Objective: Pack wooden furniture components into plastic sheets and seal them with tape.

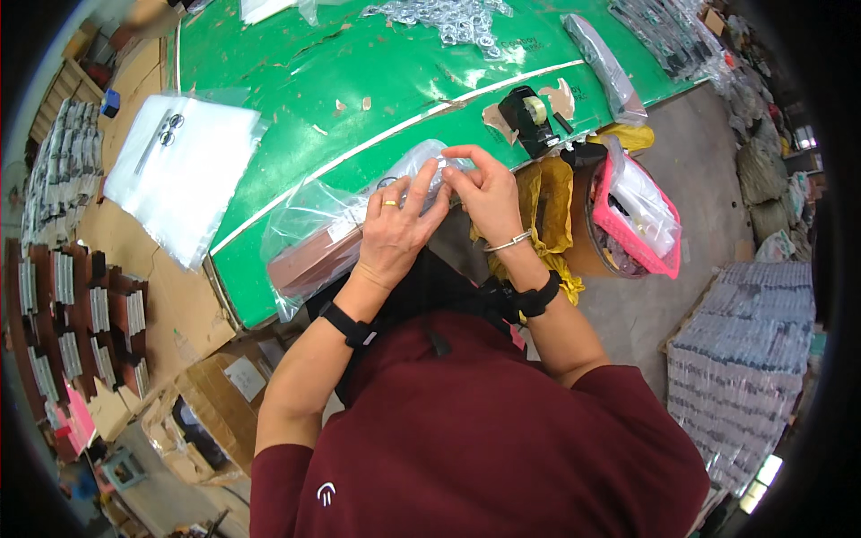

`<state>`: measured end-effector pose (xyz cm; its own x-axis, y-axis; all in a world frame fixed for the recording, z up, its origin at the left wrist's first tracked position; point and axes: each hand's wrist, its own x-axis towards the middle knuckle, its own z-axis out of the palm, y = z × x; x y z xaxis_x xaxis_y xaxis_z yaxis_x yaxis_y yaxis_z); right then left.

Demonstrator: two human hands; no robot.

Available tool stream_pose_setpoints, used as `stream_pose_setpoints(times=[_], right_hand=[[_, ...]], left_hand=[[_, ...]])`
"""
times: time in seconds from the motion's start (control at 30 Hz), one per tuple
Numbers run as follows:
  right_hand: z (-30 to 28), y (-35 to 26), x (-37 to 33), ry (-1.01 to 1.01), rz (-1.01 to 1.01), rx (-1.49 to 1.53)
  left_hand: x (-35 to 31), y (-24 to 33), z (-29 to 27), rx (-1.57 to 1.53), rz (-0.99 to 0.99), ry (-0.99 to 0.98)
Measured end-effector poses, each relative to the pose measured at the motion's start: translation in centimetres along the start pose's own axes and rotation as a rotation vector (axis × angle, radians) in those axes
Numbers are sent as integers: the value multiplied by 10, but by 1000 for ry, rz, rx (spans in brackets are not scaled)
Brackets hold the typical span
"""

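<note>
A long clear plastic bag (296,213) lies slantwise along the near edge of the green table, with a flat brown piece (309,262) inside its lower left part. Greyish wrapped contents fill the bag's far end. Across its middle lies my left hand (395,229), fingers stretched and spread over the plastic, a ring on one of them. My right hand (489,197) is at the far end of the bag, thumb and index finger pinched on the plastic there. Whether a small piece of tape is between those fingertips is too small to tell.
A black tape dispenser (529,121) stands right of my hands. Flat clear bags (184,170) are stacked at left. A wrapped long package (605,67) lies at the far right of the green table (296,99). A pink basket (659,255) sits beside the table; wrapped stacks (740,359) stand beyond.
</note>
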<state>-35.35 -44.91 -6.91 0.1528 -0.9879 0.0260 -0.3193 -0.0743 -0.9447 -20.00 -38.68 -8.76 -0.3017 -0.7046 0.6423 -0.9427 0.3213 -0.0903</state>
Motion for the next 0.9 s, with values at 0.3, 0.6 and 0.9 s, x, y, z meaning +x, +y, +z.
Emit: stream_pose_setpoints(times=[0.3,0.6,0.9], right_hand=[[-9,8,0,-67,41,259],[-8,6,6,-175,183,553],[1,3,11,-163,195,510]], left_hand=[[13,-11,-5,-81,-55,-69],[34,-34,-14,-349,-207,-221],[38,-44,-17,-517,-428,-327]])
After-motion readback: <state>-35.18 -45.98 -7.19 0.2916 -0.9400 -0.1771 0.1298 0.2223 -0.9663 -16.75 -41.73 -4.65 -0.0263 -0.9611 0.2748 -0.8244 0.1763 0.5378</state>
